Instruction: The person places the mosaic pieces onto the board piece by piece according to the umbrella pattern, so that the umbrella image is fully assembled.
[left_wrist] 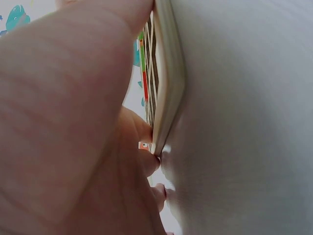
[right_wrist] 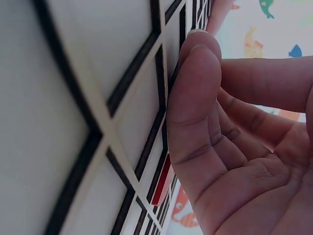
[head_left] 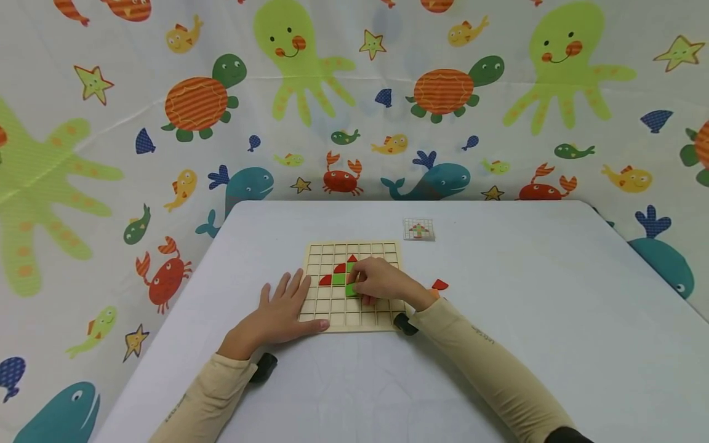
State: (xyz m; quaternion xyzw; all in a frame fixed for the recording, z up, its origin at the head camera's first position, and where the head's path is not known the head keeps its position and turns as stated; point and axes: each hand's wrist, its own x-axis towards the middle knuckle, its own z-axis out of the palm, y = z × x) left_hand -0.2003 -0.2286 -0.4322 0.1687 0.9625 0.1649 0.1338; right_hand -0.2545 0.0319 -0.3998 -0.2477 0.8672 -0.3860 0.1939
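Note:
A wooden grid board (head_left: 321,307) lies on the table, with red and green tiles set in its cells. My left hand (head_left: 281,314) rests spread at its left side, fingertips on the edge and the thumb along the front. In the left wrist view, fingers (left_wrist: 139,127) touch the side of the board. My right hand (head_left: 382,282) is over the middle, thumb and fingertips bent together at a green square tile (head_left: 351,291). From the right wrist view, these fingertips meet against the grid and hide the tile; a red tile (right_wrist: 161,183) shows beside the hand.
Behind the board lies a small pattern card (head_left: 419,229) with a red and green figure on a grid. A red piece (head_left: 440,284) and an orange piece (head_left: 435,293) lie right of the board, partly behind my right wrist. A cloth printed with sea animals hangs behind the white table (head_left: 526,307).

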